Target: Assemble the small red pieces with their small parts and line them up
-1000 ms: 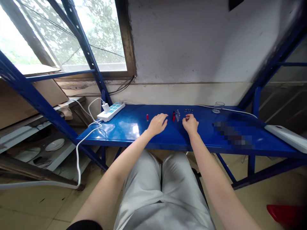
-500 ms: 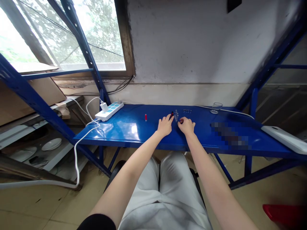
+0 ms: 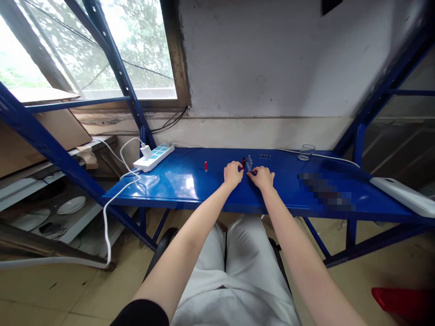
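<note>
My left hand (image 3: 233, 174) rests over the blue table (image 3: 176, 181) with its fingers curled together, and what they hold, if anything, is hidden. Just beyond its fingertips stands a small dark red and black piece (image 3: 244, 161). Beside that is a cluster of small clear pieces (image 3: 249, 162), perhaps tiny vials, too small to name surely. My right hand (image 3: 261, 177) is closed in a pinch at the near end of this cluster; what lies in the pinch cannot be made out. A small red-topped clear piece (image 3: 205, 166) stands upright, apart to the left.
Several tiny pieces (image 3: 265, 156) stand in a row behind my right hand. A clear glass (image 3: 306, 153) is at the back right. A white power strip (image 3: 154, 157) with a plug and cable lies at the left, and a white object (image 3: 406, 195) at the right edge.
My left hand has drawn its stretched fingers in and curled them. My right hand has shifted slightly left, towards the clear pieces.
</note>
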`<state>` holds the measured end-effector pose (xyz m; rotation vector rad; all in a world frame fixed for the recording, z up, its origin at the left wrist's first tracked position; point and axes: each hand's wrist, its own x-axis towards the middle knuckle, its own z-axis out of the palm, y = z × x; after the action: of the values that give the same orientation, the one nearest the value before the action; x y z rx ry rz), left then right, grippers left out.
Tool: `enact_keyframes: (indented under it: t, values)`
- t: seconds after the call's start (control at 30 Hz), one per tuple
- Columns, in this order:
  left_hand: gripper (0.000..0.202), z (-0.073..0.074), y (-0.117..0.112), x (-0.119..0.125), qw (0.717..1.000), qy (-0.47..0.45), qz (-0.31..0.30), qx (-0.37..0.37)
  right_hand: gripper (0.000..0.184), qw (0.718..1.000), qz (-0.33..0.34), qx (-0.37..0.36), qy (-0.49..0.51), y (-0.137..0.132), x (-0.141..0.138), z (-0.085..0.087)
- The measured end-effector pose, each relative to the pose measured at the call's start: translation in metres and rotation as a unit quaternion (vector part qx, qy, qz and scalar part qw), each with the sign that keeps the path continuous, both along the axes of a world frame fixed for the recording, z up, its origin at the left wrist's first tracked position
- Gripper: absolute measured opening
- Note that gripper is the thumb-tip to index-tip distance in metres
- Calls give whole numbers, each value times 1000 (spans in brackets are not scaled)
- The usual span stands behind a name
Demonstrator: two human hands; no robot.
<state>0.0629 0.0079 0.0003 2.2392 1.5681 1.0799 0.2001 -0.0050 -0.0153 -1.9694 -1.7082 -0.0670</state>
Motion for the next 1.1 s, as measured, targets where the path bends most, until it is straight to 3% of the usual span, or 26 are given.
enact_keyframes:
  t: [0.23, 0.43, 0.77, 1.1]
  values:
    - [5, 2, 3, 0, 999, -29, 17, -21, 22, 1000, -17, -1, 19, 2, -4, -1]
    - [8, 3, 2, -18, 996, -90, 8, -28, 20, 998, -30, 8, 49, 5, -7, -1]
    - [4, -5, -11, -44, 977, -211, 6, 0, 16, 996, -48, -19, 73, 3, -14, 7]
    - [5, -6, -18, -48, 970, -236, -16, 49, 17, 995, -65, -25, 73, 4, -16, 6]
